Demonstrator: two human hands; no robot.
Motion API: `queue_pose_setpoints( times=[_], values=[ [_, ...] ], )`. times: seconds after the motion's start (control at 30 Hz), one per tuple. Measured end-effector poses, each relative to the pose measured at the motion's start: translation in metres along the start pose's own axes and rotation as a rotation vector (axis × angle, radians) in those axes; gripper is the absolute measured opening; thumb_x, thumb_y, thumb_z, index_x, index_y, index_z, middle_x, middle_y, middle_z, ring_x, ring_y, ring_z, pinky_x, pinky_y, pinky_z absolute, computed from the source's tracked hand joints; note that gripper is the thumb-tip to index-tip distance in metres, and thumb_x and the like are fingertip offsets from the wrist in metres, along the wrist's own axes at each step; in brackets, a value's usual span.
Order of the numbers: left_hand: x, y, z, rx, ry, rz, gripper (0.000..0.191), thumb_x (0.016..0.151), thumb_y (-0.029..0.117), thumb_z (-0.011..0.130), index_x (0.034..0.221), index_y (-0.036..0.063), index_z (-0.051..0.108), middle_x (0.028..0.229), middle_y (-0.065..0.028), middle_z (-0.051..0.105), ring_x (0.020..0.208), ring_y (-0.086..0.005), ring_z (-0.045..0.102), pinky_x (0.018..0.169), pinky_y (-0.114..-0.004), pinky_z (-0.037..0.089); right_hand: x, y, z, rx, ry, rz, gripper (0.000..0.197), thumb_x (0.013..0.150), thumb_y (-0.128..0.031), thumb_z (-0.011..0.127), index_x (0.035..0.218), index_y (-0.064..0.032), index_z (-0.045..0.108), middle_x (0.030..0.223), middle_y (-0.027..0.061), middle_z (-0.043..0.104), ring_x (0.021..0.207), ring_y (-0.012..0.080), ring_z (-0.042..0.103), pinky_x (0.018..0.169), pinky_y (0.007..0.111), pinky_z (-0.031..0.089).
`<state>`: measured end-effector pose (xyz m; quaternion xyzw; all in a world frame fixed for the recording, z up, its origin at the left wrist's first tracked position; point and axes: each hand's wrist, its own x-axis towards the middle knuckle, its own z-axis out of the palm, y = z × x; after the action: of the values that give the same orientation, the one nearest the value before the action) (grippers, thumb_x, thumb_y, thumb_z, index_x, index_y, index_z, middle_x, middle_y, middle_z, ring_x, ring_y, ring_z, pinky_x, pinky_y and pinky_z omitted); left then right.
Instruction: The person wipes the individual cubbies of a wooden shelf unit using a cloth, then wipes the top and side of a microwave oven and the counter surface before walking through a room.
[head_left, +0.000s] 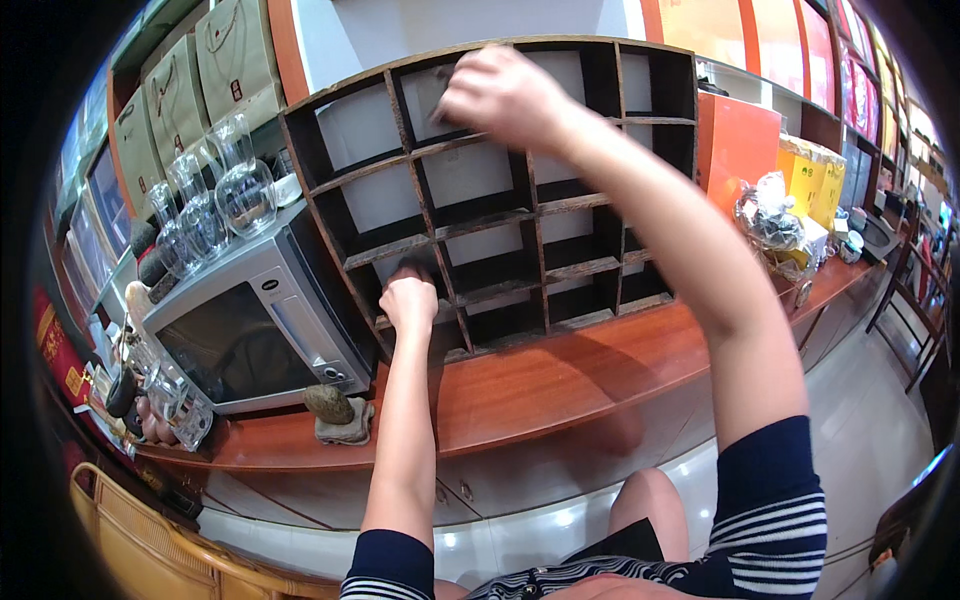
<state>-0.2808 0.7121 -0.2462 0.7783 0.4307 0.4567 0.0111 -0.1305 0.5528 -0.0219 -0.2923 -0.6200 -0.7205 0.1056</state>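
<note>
A dark weathered wooden shelf rack (491, 217) with several square compartments stands on the reddish wooden counter (570, 382). My left hand (409, 296) is curled at a lower-left compartment of the rack. Something dark and blurred shows just past its fingers, and I cannot tell whether the hand grips it. My right hand (502, 94), blurred by motion, is raised before an upper compartment near the rack's top edge. Its fingers are bent, with small dark patches beside them; whether it holds anything is unclear.
A silver microwave oven (247, 330) stands left of the rack, bearing glass decanters (247, 187). A stone ornament (334, 412) sits near the counter's front edge. Right of the rack are an orange box (739, 146) and yellow boxes (806, 176). A rattan chair (150, 540) is at lower left.
</note>
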Motion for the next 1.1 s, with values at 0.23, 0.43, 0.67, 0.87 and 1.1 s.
queue_pose_setpoints(
  times=[0.23,0.43,0.67,0.87,1.1],
  values=[
    [-0.001,0.011,-0.003,0.008,-0.082,-0.063,0.029,0.089,0.030,0.048,0.091,0.0061,0.064,0.090,-0.0241,0.065,0.087,-0.0416,0.063,0.076,-0.048,0.050,-0.056,-0.022,-0.002,0.347,-0.051,0.336,0.023,0.077,-0.025,0.072,0.078,-0.0058,0.059,0.076,0.0112,0.060,0.085,0.0296,0.059,0.080,0.040,0.047],
    [0.002,-0.002,-0.008,0.006,-0.034,-0.023,0.031,0.090,0.030,0.047,0.093,0.0040,0.063,0.090,-0.0268,0.064,0.089,-0.0430,0.062,0.078,-0.051,0.048,-0.119,-0.122,-0.066,0.591,-0.006,0.371,0.021,0.061,-0.003,0.068,0.078,-0.0071,0.056,0.076,0.0087,0.057,0.078,0.0279,0.056,0.072,0.040,0.047],
    [0.000,0.007,0.000,-0.048,-0.028,-0.020,0.030,0.090,0.030,0.047,0.094,0.0056,0.064,0.093,-0.0251,0.064,0.090,-0.0421,0.061,0.078,-0.048,0.048,-0.150,0.030,-0.066,-0.008,-0.001,0.822,0.029,0.081,-0.032,0.067,0.084,-0.0033,0.063,0.081,0.0137,0.063,0.083,0.0334,0.060,0.077,0.041,0.046],
    [0.003,0.007,0.002,0.037,-0.069,0.000,0.027,0.086,0.025,0.052,0.099,0.0053,0.065,0.096,-0.0249,0.064,0.093,-0.0425,0.061,0.081,-0.048,0.048,-0.170,0.030,-0.037,0.072,0.032,0.715,0.023,0.078,-0.023,0.072,0.082,-0.0044,0.059,0.075,0.0111,0.058,0.073,0.0306,0.055,0.066,0.038,0.044],
    [-0.002,0.004,-0.007,-0.023,-0.027,-0.077,0.037,0.091,0.035,0.047,0.096,0.0026,0.064,0.094,-0.0267,0.063,0.093,-0.0430,0.060,0.079,-0.049,0.048,-0.172,-0.026,-0.042,0.130,0.035,0.412,0.029,0.065,-0.006,0.072,0.089,-0.0055,0.056,0.085,0.0101,0.058,0.084,0.0290,0.056,0.077,0.039,0.045]
  ],
)
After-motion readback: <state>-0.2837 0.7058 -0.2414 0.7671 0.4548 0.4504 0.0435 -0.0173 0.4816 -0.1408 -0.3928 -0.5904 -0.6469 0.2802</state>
